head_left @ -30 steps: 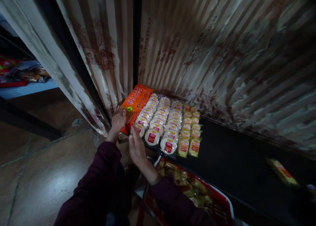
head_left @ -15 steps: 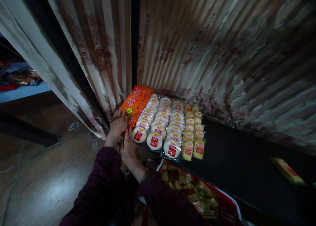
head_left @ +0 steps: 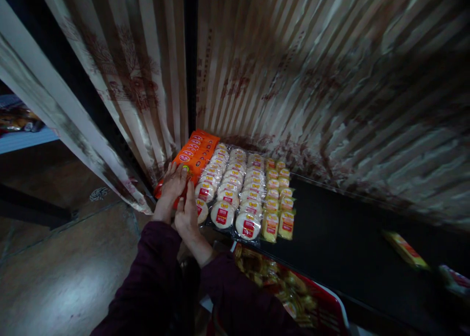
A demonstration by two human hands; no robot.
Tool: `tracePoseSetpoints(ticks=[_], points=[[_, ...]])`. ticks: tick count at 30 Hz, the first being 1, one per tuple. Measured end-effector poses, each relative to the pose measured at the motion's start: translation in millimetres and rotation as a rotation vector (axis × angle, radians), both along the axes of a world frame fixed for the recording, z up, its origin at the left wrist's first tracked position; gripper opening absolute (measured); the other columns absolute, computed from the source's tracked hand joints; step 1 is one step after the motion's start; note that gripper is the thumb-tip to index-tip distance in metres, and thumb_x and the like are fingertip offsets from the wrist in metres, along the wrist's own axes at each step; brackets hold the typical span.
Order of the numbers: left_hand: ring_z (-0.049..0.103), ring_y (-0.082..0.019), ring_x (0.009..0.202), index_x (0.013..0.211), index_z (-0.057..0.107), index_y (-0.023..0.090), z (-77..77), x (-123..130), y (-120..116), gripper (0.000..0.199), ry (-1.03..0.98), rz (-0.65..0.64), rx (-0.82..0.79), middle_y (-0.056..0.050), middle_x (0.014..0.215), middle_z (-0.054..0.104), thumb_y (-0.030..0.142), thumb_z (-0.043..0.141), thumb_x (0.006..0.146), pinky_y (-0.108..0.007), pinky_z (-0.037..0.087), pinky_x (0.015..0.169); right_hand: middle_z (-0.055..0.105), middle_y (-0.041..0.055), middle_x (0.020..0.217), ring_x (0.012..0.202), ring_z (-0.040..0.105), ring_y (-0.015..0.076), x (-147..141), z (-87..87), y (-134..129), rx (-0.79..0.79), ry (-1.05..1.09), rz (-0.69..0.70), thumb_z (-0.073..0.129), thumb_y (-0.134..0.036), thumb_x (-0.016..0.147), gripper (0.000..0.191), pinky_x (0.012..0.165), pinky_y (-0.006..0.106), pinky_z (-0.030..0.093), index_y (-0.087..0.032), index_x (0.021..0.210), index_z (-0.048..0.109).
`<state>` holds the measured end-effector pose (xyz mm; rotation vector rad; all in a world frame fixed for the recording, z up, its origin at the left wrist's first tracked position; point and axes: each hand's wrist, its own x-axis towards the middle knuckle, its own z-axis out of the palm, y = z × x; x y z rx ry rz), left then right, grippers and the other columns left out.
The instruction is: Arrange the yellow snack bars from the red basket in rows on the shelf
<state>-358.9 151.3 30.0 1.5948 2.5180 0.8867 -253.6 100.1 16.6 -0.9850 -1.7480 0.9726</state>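
Note:
A row of overlapping orange packets (head_left: 198,152) lies at the left end of the black shelf (head_left: 326,218). My left hand (head_left: 173,181) rests flat on the nearest orange packets, fingers stretched out. Beside it, my right hand (head_left: 188,221) has its index finger extended against the front of the orange row, next to the first column of round white cakes in clear wrappers (head_left: 221,214). Neither hand has anything lifted, and the hands partly cover the front orange packets. Two columns of small yellow packets (head_left: 270,226) stand to the right of the white ones.
Below the shelf's front edge sits a red basket with a white rim (head_left: 340,304), holding many wrapped yellow packets (head_left: 282,289). A single yellow packet (head_left: 406,250) lies farther right on the shelf. Pleated printed curtains (head_left: 257,81) and a dark post (head_left: 191,57) border the shelf.
The view has shifted slightly, so the shelf goods sit farther left. My left hand has spread flatter over the orange packets, and my right hand's index finger points up along their edge.

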Motion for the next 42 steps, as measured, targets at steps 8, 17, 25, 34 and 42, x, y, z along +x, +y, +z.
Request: tracePoseSetpoints(ticks=[8,17,25,34,42], points=[[0.027,-0.024,0.142,0.123,0.058,0.013,8.2,10.8,5.0,0.051,-0.102,0.081,0.239,-0.015,0.142,0.048,0.041,0.025,0.096,-0.046,0.025,0.117,0.030,0.0105,0.154,0.143,0.026,0.0208,85.4,7.0,-4.6,0.225,-0.046,0.007,0.029,-0.025,0.098,0.051,0.116,0.048,0.030,-0.018,0.148,0.025],[0.021,-0.023,0.145,0.131,0.053,0.016,-0.4,106.1,-55.3,0.047,-0.095,-0.008,0.320,-0.010,0.151,0.037,0.036,0.028,0.097,-0.047,0.025,0.117,0.035,0.0113,0.151,0.143,0.027,0.0202,144.3,-18.3,-22.1,0.370,-0.192,0.111,0.029,-0.013,0.093,0.055,0.115,0.048,0.034,-0.019,0.148,0.027],[0.010,-0.031,0.146,0.132,0.053,0.014,-6.1,131.4,-34.2,0.046,0.061,-0.035,0.175,-0.014,0.152,0.033,0.031,0.034,0.094,-0.056,0.024,0.114,0.029,0.0109,0.154,0.146,0.019,0.0196,164.1,-2.2,-1.9,0.385,-0.293,0.034,0.031,-0.006,0.086,0.063,0.116,0.047,0.031,-0.015,0.148,0.027],[0.013,-0.034,0.145,0.139,0.047,0.016,-10.3,152.1,-43.2,0.052,0.149,-0.039,0.088,-0.017,0.152,0.032,0.036,0.041,0.092,-0.059,0.020,0.113,0.029,0.0108,0.155,0.146,0.018,0.0225,189.4,-4.5,0.9,0.378,-0.458,-0.086,0.035,-0.010,0.087,0.060,0.115,0.050,0.028,-0.015,0.146,0.032],[0.007,-0.033,0.146,0.139,0.047,0.015,-8.8,144.4,-32.3,0.054,0.206,-0.078,0.136,-0.015,0.156,0.024,0.039,0.044,0.090,-0.057,0.016,0.115,0.030,0.0120,0.154,0.147,0.011,0.0251,179.8,-1.7,18.9,0.416,-0.642,-0.113,0.038,-0.020,0.091,0.054,0.116,0.050,0.021,-0.014,0.145,0.036]])
